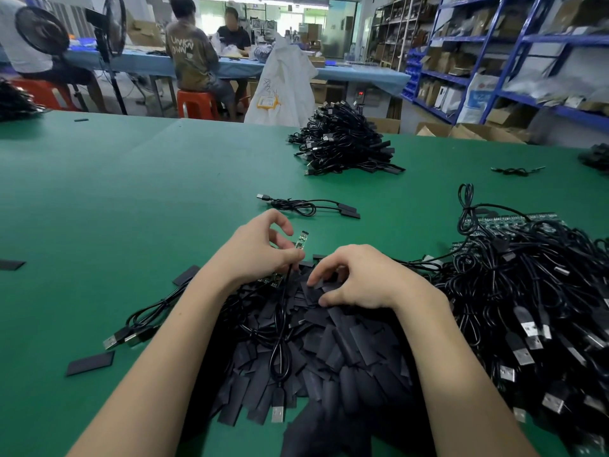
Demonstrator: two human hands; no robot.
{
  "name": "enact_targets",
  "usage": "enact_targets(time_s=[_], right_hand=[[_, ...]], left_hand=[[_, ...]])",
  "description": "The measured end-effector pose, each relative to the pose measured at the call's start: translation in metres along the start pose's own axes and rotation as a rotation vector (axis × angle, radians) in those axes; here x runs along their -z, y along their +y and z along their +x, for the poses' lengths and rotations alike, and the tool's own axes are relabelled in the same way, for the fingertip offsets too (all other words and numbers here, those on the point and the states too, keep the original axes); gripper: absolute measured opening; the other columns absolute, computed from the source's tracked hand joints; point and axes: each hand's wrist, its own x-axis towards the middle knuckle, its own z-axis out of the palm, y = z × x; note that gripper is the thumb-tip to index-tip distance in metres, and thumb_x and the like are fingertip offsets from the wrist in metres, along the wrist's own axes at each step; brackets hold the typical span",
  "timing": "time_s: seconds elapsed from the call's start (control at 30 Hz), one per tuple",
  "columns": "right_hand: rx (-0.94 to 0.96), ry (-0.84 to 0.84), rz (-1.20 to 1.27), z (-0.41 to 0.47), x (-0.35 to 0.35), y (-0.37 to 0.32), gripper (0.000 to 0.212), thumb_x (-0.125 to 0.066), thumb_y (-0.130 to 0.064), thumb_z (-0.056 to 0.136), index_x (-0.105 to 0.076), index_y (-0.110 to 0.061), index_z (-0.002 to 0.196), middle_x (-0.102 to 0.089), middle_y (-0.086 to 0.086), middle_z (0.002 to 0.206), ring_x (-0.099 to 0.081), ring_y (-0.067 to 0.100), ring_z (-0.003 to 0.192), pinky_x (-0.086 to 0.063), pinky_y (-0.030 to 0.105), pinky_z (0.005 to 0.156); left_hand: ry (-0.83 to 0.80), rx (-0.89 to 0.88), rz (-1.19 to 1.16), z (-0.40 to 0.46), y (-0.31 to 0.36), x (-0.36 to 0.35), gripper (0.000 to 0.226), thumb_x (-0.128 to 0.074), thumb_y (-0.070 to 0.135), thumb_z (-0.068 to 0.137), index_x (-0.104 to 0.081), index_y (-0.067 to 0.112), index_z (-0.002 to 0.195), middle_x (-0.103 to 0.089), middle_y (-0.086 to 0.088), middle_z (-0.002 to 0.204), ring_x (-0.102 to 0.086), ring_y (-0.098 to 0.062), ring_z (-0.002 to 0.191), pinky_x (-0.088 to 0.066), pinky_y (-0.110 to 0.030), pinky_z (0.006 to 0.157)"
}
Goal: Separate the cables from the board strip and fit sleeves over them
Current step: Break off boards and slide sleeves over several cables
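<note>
The left hand [260,250] pinched one thin black cable with a small green board end [300,240], and the right hand [357,278] picked a flat black sleeve [313,289] from the heap. Some finished black cables [342,140] were piled far away; a large tangle on green board strips [527,291] remained.

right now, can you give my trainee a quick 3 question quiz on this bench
1. True or false: the left hand holds a bare board on its cable.
2. What is the right hand picking from? A) sleeve pile B) cardboard box C) shelf
3. Fill in: the finished cable lies on the ___ mat.

Key: 1 true; 2 A; 3 green
</note>
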Motion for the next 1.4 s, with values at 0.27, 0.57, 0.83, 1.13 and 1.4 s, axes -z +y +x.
enact_targets(time_s=[0.27, 0.57, 0.83, 1.13, 1.4], right_hand=[[0.003, 0.023, -0.054, 0.003, -0.003, 0.002, 0.021, -0.085, -0.035, 0.075, -0.071, -0.047, 0.084, -0.060, -0.024, 0.083, -0.054, -0.009, 0.073, -0.039, 0.016, 0.065], [0.060, 0.107, -0.075, 0.004, -0.007, 0.001, 0.015, -0.077, -0.033, 0.076, -0.070, -0.038, 0.087, -0.065, -0.018, 0.085, -0.056, 0.001, 0.074, -0.044, 0.022, 0.069], [0.120, 0.223, 0.253, -0.001, -0.003, 0.016, 0.021, -0.080, -0.017, 0.082, -0.080, -0.028, 0.099, -0.077, -0.013, 0.085, -0.066, 0.010, 0.072, -0.050, 0.011, 0.072], [0.083, 0.232, 0.257, 0.001, -0.005, 0.021, 0.018, -0.085, -0.021, 0.081, -0.082, -0.025, 0.099, -0.077, -0.020, 0.086, -0.069, -0.012, 0.082, -0.044, 0.002, 0.071], [0.105, 0.344, 0.322, 0.004, -0.007, 0.021, 0.014, -0.083, -0.023, 0.082, -0.079, -0.032, 0.091, -0.076, -0.022, 0.080, -0.069, -0.008, 0.076, -0.047, 0.006, 0.071]], left_hand=[[-0.011, -0.009, 0.043, 0.000, 0.004, -0.003, 0.023, -0.081, 0.018, 0.083, -0.060, 0.019, 0.092, -0.068, 0.008, 0.073, -0.064, -0.012, 0.061, -0.054, -0.034, 0.073], [-0.018, -0.018, 0.062, -0.001, 0.005, -0.004, 0.021, -0.081, 0.018, 0.083, -0.061, 0.018, 0.091, -0.064, 0.008, 0.074, -0.062, -0.014, 0.061, -0.049, -0.030, 0.069], [-0.025, -0.014, 0.054, -0.001, 0.005, -0.003, 0.020, -0.080, 0.017, 0.084, -0.062, 0.020, 0.091, -0.065, 0.011, 0.071, -0.064, -0.012, 0.060, -0.048, -0.026, 0.067], [-0.027, -0.027, 0.064, -0.003, 0.006, -0.002, 0.019, -0.080, 0.020, 0.084, -0.062, 0.020, 0.091, -0.068, 0.007, 0.075, -0.063, -0.012, 0.063, -0.047, -0.026, 0.068], [-0.040, -0.032, 0.057, -0.001, 0.005, -0.004, 0.018, -0.080, 0.019, 0.084, -0.063, 0.021, 0.091, -0.066, 0.009, 0.074, -0.061, -0.012, 0.061, -0.049, -0.027, 0.070]])
